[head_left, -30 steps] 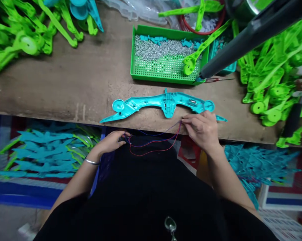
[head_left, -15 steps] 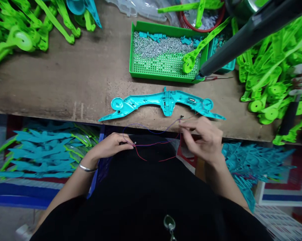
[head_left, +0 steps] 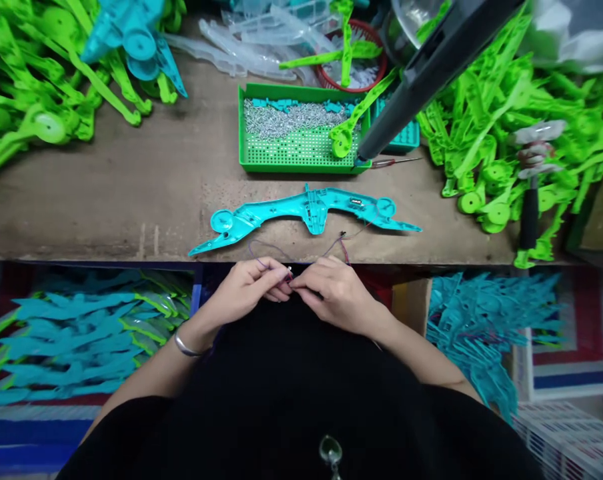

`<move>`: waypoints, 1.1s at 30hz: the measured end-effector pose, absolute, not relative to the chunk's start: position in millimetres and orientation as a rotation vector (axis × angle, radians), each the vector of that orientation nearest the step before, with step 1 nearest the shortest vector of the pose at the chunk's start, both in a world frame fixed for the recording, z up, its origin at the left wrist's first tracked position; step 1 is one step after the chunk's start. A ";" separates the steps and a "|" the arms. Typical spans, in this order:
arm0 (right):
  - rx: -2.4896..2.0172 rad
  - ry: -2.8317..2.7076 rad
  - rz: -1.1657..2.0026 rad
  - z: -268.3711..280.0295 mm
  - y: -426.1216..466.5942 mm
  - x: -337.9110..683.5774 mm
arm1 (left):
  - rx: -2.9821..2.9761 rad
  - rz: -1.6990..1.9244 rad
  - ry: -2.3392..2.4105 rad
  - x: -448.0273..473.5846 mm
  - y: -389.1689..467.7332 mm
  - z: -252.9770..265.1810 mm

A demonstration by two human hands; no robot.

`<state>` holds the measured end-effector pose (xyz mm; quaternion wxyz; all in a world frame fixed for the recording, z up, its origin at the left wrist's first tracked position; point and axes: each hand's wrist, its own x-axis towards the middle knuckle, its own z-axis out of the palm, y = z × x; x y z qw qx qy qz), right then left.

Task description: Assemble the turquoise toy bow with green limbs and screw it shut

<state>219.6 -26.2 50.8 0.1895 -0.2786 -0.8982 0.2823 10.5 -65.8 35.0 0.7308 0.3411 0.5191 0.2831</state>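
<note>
Thin red and blue wires run between my hands at the table's front edge. My left hand [head_left: 261,280] is closed in a pinch on the wires, with a tiny pale tip showing at its fingers. My right hand [head_left: 334,290] pinches the wires right beside it, fingertips nearly touching the left ones. A loop of blue wire [head_left: 274,245] arcs above both hands. A small black piece [head_left: 342,235] hangs on the wires, which lead up to the turquoise bow-shaped plastic shell [head_left: 281,208]. That shell lies on the table with its ribbed inside facing up.
Behind the shell stands a green basket [head_left: 301,167] of screws, with a screwdriver [head_left: 394,162] beside it. A dark grey pole [head_left: 421,73] slants overhead. Lime-green parts [head_left: 501,153] heap at right and left. Turquoise parts [head_left: 76,347] fill a blue crate below left; more [head_left: 486,327] lie below right.
My right hand has moved left from the right side of the shell to meet my left hand. My left hand has shifted slightly right. The view has also shifted.
</note>
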 end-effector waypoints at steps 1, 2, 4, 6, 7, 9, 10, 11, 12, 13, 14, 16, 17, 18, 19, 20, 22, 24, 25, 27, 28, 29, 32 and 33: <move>-0.797 -2.561 0.704 53.1 -25.2 221.3 | 0.704 0.645 1.135 14.7 -62.1 35.6; -0.822 -2.589 0.604 55.6 -24.8 222.6 | 0.669 0.666 1.130 18.6 -58.8 36.2; -0.885 -2.610 0.402 59.7 -25.4 223.7 | 0.618 0.713 1.116 25.5 -54.4 36.6; -0.928 -2.593 0.235 61.6 -27.1 222.9 | 0.593 0.752 1.097 31.4 -52.8 36.4; -0.938 -2.577 0.164 61.7 -28.0 222.1 | 0.589 0.767 1.092 33.8 -52.7 36.2; -0.953 -2.539 0.036 60.7 -29.6 220.5 | 0.584 0.796 1.090 37.7 -53.0 36.6; -0.959 -2.515 -0.019 60.1 -30.2 220.4 | 0.581 0.810 1.096 39.0 -53.0 37.4; -0.956 -2.490 -0.056 59.6 -30.7 221.0 | 0.575 0.824 1.106 39.7 -52.6 38.8; -0.937 -2.466 -0.068 59.5 -31.2 222.7 | 0.566 0.847 1.121 39.8 -51.8 40.7; -0.895 -2.445 -0.051 60.0 -32.0 225.4 | 0.553 0.880 1.135 39.4 -50.5 43.2; -0.831 -2.424 -0.015 60.9 -33.1 229.2 | 0.536 0.927 1.145 38.5 -48.9 46.0; -0.675 -2.360 0.073 64.0 -36.7 239.2 | 0.501 1.056 1.152 36.0 -44.7 52.1; -0.620 -2.325 0.118 65.9 -39.4 245.0 | 0.487 1.127 1.151 34.6 -42.5 55.3; -0.594 -2.286 0.167 67.9 -42.6 251.0 | 0.477 1.194 1.150 33.2 -40.3 58.3; -0.590 -2.238 0.223 69.9 -46.1 257.0 | 0.469 1.259 1.150 31.8 -38.2 61.2; -0.598 -2.174 0.292 71.8 -49.7 263.2 | 0.462 1.321 1.151 30.0 -36.3 64.0; -0.637 -2.006 0.463 75.4 -55.9 276.0 | 0.435 1.428 1.143 24.8 -33.2 69.5; -0.726 -1.794 0.619 78.3 -58.1 290.2 | 0.420 1.492 1.134 15.4 -31.9 74.8; -0.788 -1.678 0.668 79.3 -57.0 297.9 | 0.437 1.484 1.137 8.7 -32.3 77.2; -0.904 -1.447 0.673 79.3 -49.7 314.3 | 0.533 1.389 1.175 -9.3 -35.6 81.2; -0.940 -1.347 0.631 78.2 -43.8 322.6 | 0.595 1.303 1.212 -20.3 -38.5 82.5; -0.963 -1.267 0.578 76.0 -37.1 330.9 | 0.658 1.211 1.261 -32.4 -42.0 83.0; -1.020 -1.157 0.460 64.9 -19.0 354.3 | 0.822 0.928 1.505 -72.1 -53.6 79.8; -1.024 -1.149 0.448 60.5 -15.6 361.5 | 0.927 0.806 1.584 -84.8 -56.9 77.4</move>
